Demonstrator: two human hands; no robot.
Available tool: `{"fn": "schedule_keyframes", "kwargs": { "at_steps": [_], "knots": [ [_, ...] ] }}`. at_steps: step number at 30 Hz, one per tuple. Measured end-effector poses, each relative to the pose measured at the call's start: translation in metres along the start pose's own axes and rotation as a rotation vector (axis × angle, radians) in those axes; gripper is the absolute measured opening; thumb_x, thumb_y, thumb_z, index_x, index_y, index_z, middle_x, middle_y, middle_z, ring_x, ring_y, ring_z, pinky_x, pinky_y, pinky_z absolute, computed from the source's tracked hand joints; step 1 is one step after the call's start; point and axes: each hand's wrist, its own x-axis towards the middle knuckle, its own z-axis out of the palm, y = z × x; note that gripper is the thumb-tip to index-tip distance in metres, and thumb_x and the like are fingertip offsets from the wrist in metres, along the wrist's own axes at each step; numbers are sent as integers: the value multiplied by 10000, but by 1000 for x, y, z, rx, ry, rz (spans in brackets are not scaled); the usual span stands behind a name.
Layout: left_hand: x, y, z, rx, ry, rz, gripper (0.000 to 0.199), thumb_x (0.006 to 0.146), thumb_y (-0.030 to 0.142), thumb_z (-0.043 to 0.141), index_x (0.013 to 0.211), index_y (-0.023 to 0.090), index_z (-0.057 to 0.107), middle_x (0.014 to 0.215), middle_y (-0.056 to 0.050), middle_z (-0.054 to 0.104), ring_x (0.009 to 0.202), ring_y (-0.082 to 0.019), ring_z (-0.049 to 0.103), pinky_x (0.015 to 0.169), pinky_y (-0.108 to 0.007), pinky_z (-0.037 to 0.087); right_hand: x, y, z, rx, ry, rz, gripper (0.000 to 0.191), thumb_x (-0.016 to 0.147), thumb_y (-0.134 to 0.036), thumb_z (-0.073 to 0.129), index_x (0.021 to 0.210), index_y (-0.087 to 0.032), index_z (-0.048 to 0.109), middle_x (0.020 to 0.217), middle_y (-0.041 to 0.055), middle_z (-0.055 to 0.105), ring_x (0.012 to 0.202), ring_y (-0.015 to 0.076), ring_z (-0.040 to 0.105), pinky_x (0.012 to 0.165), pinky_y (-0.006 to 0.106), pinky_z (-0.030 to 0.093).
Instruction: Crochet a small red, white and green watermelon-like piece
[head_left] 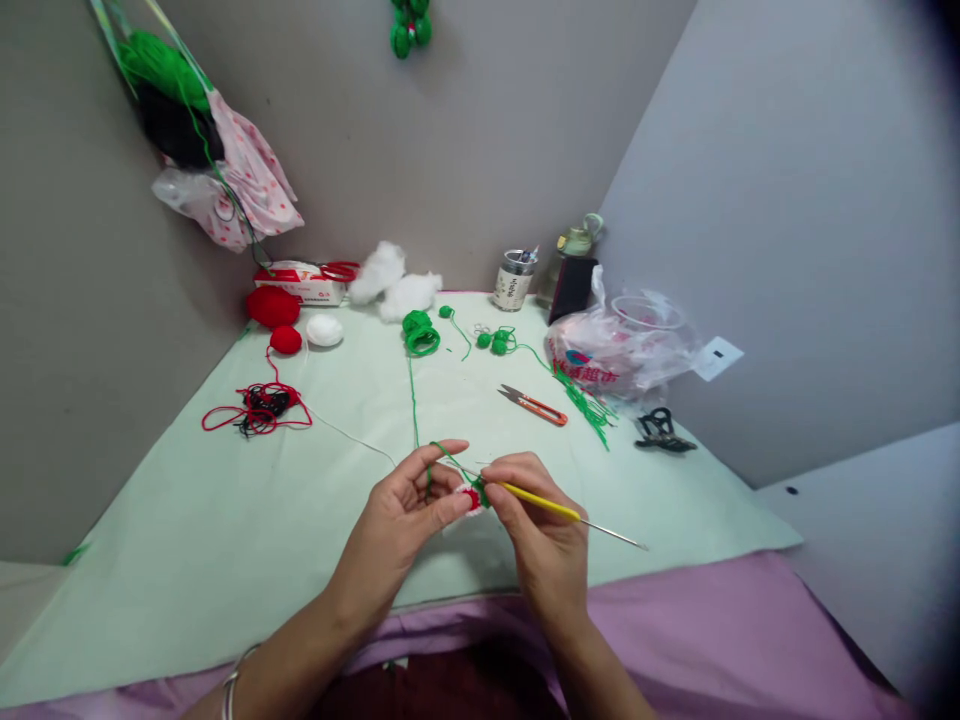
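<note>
Between thumb and fingers, my left hand (409,505) pinches a small crocheted piece (471,498) in red, white and green. Green yarn (413,400) runs from a green ball (420,333) down to this hand and loops over its raised index finger. My right hand (544,530) is closed round a yellow-handled crochet hook (541,501), whose bare metal end points to the lower right. The hook's other tip meets the green edge of the piece, where fingers partly hide it. Both hands are close together above the table's front part.
Orange snips (534,405) lie beyond my right hand. Red yarn balls (274,307), a white ball (325,330) and tangled yarn (262,408) are at left. A plastic bag (622,350), a can (515,280) and a black claw clip (664,432) stand or lie at right.
</note>
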Motion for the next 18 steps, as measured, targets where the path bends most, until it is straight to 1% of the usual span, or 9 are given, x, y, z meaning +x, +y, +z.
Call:
{"fn": "schedule_keyframes", "kwargs": {
  "at_steps": [2,4,5,6,8,10,12,15,18],
  "knots": [
    [0,1,-1,1,6,-9,461,826,295,910,1263,276,765,865,37,671,660,-60,564,625,-169,434,-1,0,-1,9,-1,-1,156,953,-188,743,995,-301,841,908,23,754,870,164,693,727,261,558],
    [-2,1,-1,-22,-4,-45,531,823,311,911,1322,278,733,913,37,686,496,-7,453,477,-172,316,-1,-1,-1,23,-27,2,158,965,-204,736,1009,-312,844,946,27,773,911,168,709,761,267,575],
    [-3,2,0,-46,-14,-69,570,821,318,910,1353,274,712,938,32,695,441,13,407,444,-182,274,-1,-2,-1,34,-41,3,162,971,-211,733,1016,-319,845,969,28,784,937,170,717,782,270,582],
    [-4,3,1,-75,-21,-92,607,822,327,907,1385,265,689,945,25,701,411,21,393,433,-188,265,-1,-2,-1,44,-54,6,167,974,-215,732,1023,-327,846,989,27,795,960,172,724,803,273,588],
    [-6,5,4,-135,-26,-135,679,825,335,902,1443,233,639,916,11,708,422,-3,457,454,-195,324,-2,-2,-1,64,-74,21,169,978,-225,733,1033,-336,848,1014,25,808,988,172,734,833,277,594],
    [-9,7,7,-191,-28,-166,726,826,329,900,1475,195,604,856,6,700,513,-58,562,520,-204,420,-3,-1,-2,90,-81,53,156,979,-238,737,1032,-332,850,1018,26,810,997,173,736,853,282,594],
    [-10,9,9,-230,-24,-171,725,829,308,898,1475,173,600,825,8,690,628,-98,627,613,-219,490,-4,1,-2,139,-75,97,134,981,-260,739,1027,-321,849,1004,27,802,969,170,731,847,282,589],
    [-11,11,9,-239,-27,-144,670,859,296,871,1464,169,612,825,11,686,715,-111,642,709,-232,515,-4,1,-1,260,-38,185,112,985,-316,735,994,-290,843,929,23,772,826,146,703,766,267,575],
    [-12,11,9,-191,-40,-110,621,882,310,846,1440,149,628,832,7,686,700,-103,615,691,-230,500,-2,-3,1,366,-14,251,161,992,-356,720,930,-249,823,864,15,746,710,117,666,704,247,559]
  ]
}}
